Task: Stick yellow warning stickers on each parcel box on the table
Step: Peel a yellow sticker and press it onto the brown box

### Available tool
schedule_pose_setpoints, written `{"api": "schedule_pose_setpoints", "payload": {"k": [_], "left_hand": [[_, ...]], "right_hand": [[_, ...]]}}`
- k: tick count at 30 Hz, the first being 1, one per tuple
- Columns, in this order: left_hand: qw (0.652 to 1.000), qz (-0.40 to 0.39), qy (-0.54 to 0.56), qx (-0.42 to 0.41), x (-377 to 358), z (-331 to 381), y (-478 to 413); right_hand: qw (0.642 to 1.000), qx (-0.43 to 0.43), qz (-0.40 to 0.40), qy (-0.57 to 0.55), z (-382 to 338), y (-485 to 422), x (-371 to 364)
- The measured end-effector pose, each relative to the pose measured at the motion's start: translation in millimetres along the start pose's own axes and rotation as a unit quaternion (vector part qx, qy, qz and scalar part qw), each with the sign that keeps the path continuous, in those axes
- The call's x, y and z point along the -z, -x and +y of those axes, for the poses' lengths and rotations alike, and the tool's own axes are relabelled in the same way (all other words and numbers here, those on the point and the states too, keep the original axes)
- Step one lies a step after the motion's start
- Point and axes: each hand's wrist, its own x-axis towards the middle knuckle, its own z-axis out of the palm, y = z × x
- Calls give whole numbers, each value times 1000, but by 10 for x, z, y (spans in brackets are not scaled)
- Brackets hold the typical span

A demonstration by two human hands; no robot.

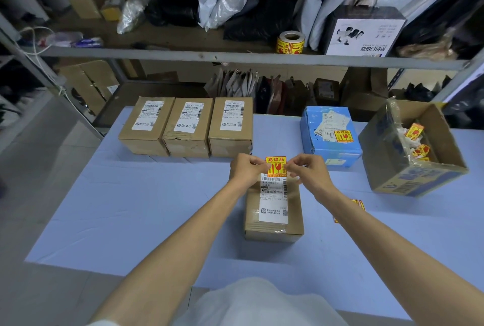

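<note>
A nearly square yellow warning sticker (276, 166) is held over the far end of a brown cardboard parcel box (272, 234) in the middle of the pale blue worktop (131, 207). The sticker faces up and reads upright from the near side: a red band of characters along its far edge, red glass and arrow symbols below, and a red strip at the near edge. With sides so alike, it has no clear long axis. Whether it touches the box cannot be told.

The left hand (246, 168) pinches the sticker's left edge between thumb and forefinger, fingers clamped on it. The right hand (306, 168) pinches the right edge the same way.

The box lies with its long axis running near to far, and a white shipping label (273, 202) runs the same way along its top.

At the far left stand three brown cardboard boxes in a row (187, 129), each white-labelled. To the far right sits a blue cardboard box (330, 152) already bearing a yellow sticker (343, 136).
</note>
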Motion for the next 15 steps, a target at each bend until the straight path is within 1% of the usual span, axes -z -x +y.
{"api": "schedule_pose_setpoints", "payload": {"k": [4,8,15], "left_hand": [[999,28,15,27,-37,-21,16],[997,45,29,57,-46,-44,37],[998,40,8,52,7,-93,64]], "right_hand": [[1000,-3,-20,-6,-5,9,-17],[1000,-17,-14,-9,6,18,-48],[998,-39,-50,-21,55,79,-58]]}}
